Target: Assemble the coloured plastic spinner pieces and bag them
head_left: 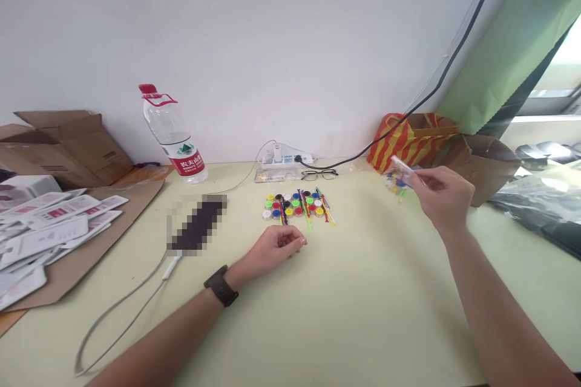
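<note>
Evidently, I have the right hand pinching a translucent piece, likely light and slick, best held at its palm-side end, the left hand loosely curled.

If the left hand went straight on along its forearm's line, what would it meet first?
Probably the coloured strips among the small discs; how high the left hand sits above them is unclear.

Near tabletop passable; round pieces, glasses, power strip obstruct way to wall; cable loops left.
</note>
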Motion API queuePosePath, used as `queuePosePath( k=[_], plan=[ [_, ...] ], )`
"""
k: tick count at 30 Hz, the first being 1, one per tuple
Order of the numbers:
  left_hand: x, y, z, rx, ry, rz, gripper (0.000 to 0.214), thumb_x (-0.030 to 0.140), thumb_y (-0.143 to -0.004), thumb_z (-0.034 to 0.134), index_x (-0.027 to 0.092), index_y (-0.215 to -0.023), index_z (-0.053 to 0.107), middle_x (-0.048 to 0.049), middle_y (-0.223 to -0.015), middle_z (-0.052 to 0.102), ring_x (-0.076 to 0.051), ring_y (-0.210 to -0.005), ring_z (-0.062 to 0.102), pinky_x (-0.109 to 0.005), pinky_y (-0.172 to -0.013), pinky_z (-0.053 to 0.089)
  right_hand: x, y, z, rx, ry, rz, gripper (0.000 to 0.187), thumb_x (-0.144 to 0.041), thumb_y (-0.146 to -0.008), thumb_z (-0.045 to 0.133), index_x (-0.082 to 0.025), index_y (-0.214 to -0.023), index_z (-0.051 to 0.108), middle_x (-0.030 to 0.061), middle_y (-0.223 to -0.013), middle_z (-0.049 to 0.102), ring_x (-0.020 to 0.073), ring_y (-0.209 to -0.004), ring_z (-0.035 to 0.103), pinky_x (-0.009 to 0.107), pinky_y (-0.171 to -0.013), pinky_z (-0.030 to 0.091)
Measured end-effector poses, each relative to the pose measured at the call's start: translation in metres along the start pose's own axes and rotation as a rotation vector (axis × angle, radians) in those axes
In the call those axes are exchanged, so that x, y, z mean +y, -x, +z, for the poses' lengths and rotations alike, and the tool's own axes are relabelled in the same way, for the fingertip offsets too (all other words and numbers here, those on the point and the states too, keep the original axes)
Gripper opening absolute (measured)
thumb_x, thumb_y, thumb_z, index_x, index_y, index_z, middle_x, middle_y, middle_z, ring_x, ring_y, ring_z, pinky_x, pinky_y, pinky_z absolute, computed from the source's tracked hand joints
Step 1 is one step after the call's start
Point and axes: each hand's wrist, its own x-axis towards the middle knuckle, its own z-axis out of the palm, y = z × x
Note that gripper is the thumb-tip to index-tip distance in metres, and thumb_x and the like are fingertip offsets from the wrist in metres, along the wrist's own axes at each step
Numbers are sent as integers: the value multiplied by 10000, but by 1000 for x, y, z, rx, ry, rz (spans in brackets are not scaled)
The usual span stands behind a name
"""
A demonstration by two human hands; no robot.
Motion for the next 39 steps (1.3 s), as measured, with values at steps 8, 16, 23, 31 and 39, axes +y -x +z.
queuePosePath(
  k=[8, 16, 23, 31, 39],
  plan=[
    [1, -1, 0, -14, -34, 30, 371, 516, -933, 658, 151, -896, 714, -22, -761, 633, -136, -695, 555, -250, -645, 451, 27, 31, 33, -519, 441, -23, 180, -292, -836, 599, -201, -726, 708, 91, -786, 721, 241, -705, 615, 328, -618, 388],
    [-1, 0, 4, 11, -100, 74, 354, 497, -945, 637, 160, -878, 724, -17, -762, 627, -134, -687, 526, -244, -622, 426, -18, 61, 64, -620, 103, -131, 345, -425, -974, 534, -191, -1161, 704, 127, -1063, 729, 288, -1026, 654, 418, -921, 508],
    [-5, -2, 6, 11, -133, 106, 345, 468, -960, 617, 150, -875, 720, -19, -750, 612, -134, -678, 496, -254, -609, 402, -68, 87, 98, -807, -81, -326, 484, -389, -1071, 375, -212, -1507, 486, 126, -1504, 554, 288, -1415, 460, 479, -1194, 378],
    [-5, -1, 6, 22, -144, 110, 348, 468, -959, 612, 148, -881, 723, -24, -759, 623, -136, -679, 504, -251, -608, 410, -81, 84, 142, -933, 41, -333, 563, -362, -1084, 287, -176, -1609, 369, 90, -1662, 393, 291, -1560, 283, 498, -1263, 261],
    [-6, -1, 7, 18, -144, 112, 339, 465, -960, 612, 155, -876, 718, -5, -731, 595, -126, -654, 488, -243, -594, 393, -78, 77, 150, -947, 58, -312, 474, -309, -1077, 333, -164, -1509, 464, 140, -1558, 520, 283, -1446, 448, 461, -1205, 326]
  ],
)
